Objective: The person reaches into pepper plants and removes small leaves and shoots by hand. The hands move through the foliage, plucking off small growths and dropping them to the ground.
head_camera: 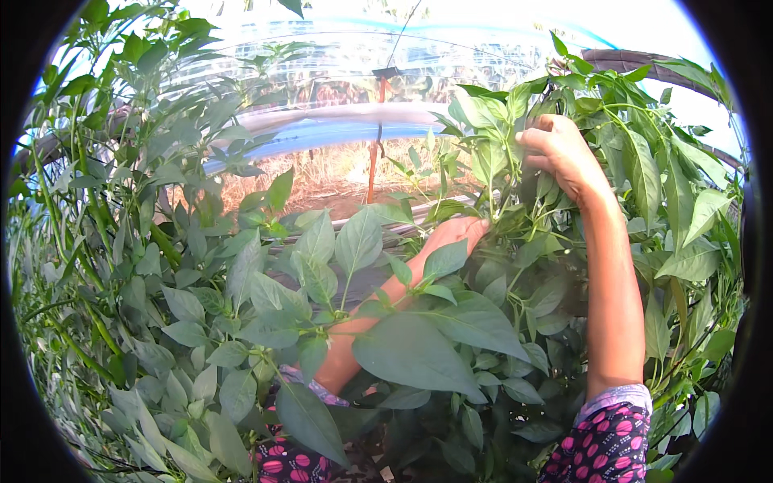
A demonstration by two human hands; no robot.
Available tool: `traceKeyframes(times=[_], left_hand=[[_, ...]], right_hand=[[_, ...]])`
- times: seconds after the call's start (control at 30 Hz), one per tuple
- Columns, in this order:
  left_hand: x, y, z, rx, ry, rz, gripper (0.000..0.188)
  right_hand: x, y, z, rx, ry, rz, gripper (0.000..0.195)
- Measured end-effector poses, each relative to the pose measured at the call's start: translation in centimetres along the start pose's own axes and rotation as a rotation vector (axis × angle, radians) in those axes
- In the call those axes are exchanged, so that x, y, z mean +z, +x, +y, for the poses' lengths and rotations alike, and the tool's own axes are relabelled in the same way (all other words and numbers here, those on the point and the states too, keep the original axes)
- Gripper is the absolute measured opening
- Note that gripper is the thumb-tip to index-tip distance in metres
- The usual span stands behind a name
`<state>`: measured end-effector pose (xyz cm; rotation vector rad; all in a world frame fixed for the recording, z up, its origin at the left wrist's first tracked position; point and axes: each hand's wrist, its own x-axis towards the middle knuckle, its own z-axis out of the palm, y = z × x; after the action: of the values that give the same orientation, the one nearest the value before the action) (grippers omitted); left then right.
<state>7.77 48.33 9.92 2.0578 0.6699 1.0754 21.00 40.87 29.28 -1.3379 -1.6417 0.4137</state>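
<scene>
My right hand (558, 151) is raised at a leafy pepper plant shoot (492, 133) on the right, its fingers bent inward beside the leaves. What lies between those fingertips is too small to make out. Lower down, my left hand (462, 229) reaches through the foliage from below. Its fingertips are closed at a thin green stem (494, 208) beneath the same shoot. Broad pepper leaves (416, 344) cover part of my left forearm. Both arms wear dark sleeves with pink dots.
Tall pepper plants (90, 199) crowd the left side, and dense foliage (670, 181) rises on the right. Behind stands an orange-brown post (373, 163) beside a clear plastic sheet (290, 78) with a blue band (314, 137). Dry straw (290, 172) covers ground beyond.
</scene>
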Motion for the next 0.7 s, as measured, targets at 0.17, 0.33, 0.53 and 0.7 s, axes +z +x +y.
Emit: traceKeyframes(times=[0.17,0.33,0.53,0.7], left_hand=[[4.5,-2.3,3.8,0.017,-0.059,0.246,0.046],[6.6,-1.9,5.9,0.048,0.162,0.256,0.034],[6.7,-1.6,5.6,-0.127,-0.214,0.237,0.033],[2.8,0.2,3.5,-0.315,-0.444,0.291,0.021]], right_hand=[[1.4,-6.8,-6.2,-0.685,-0.952,0.395,0.015],[8.6,-3.0,-3.1,-0.715,-0.992,-0.209,0.009],[10.8,5.0,7.7,-0.211,-1.589,-0.206,0.012],[7.8,4.4,11.1,-0.58,-1.519,-0.104,0.016]])
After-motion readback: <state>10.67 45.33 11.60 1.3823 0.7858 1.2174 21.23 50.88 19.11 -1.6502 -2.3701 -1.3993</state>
